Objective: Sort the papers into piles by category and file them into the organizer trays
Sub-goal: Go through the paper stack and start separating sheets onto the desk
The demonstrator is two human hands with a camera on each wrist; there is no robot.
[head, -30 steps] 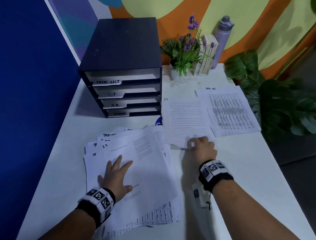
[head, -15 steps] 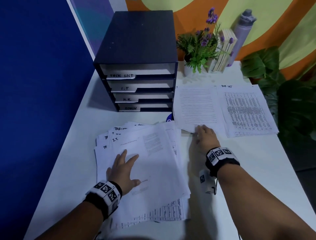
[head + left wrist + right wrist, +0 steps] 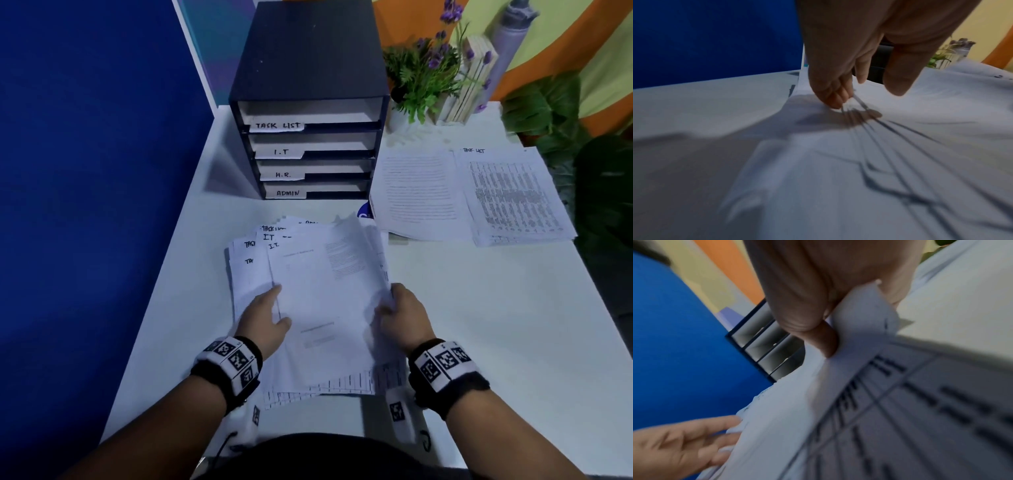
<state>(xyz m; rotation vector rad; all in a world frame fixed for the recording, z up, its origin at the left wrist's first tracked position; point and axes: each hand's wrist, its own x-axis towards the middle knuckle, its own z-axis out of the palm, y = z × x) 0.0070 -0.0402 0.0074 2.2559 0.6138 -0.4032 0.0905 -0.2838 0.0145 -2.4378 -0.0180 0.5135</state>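
A loose pile of unsorted papers lies on the white table in front of me. My right hand pinches the right edge of its top sheets between thumb and fingers, lifting them; in the right wrist view the right hand has a gridded sheet beneath it. My left hand is at the pile's left edge, fingertips against the sheet edges and thumb above the paper. The dark organizer stands behind, with trays labelled TASK LIST, I.T, H.R. and ADMIN. Two sorted piles lie to its right: I.T and task list.
A small potted plant, a wooden block and a grey bottle stand at the table's back right. Large green leaves crowd the right edge. A blue wall runs along the left.
My right hand has left the I.T pile, come back to the unsorted pile and taken hold of its right edge. My left hand slid from flat on top to the left edge.
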